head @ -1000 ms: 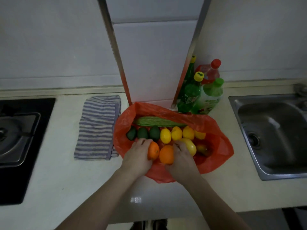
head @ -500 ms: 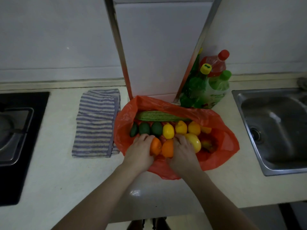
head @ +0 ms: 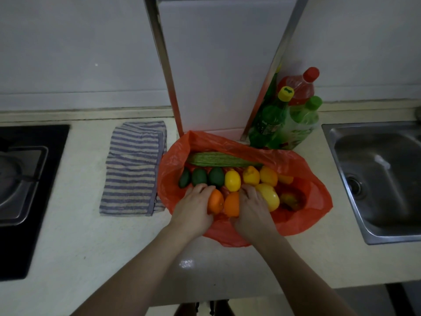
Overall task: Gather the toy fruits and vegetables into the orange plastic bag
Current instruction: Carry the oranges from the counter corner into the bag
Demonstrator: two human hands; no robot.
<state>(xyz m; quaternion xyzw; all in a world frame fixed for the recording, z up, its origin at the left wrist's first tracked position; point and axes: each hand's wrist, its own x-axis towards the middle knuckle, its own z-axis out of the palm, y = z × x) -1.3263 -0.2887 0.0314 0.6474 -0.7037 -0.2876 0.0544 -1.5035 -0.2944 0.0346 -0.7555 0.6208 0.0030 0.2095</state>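
The orange plastic bag (head: 303,206) lies open on the counter, filled with toy produce. A long green ridged gourd (head: 218,159) lies at the back, three dark green avocados (head: 199,176) sit at the left, and several yellow lemons (head: 232,180) are in the middle. My left hand (head: 193,208) cups one orange (head: 215,201) at the bag's near edge. My right hand (head: 252,206) rests against a second orange (head: 232,204) and a large yellow fruit (head: 270,196). A reddish fruit (head: 290,199) lies deep at the right.
A striped cloth (head: 133,169) lies left of the bag. Several bottles (head: 284,119) stand behind it beside a white pillar (head: 218,65). A steel sink (head: 378,179) is on the right, a black stove (head: 22,183) on the left.
Both hands stay on the two oranges at the bag's near edge, pressing them slightly closer together. The view has shifted a little as my head moved.
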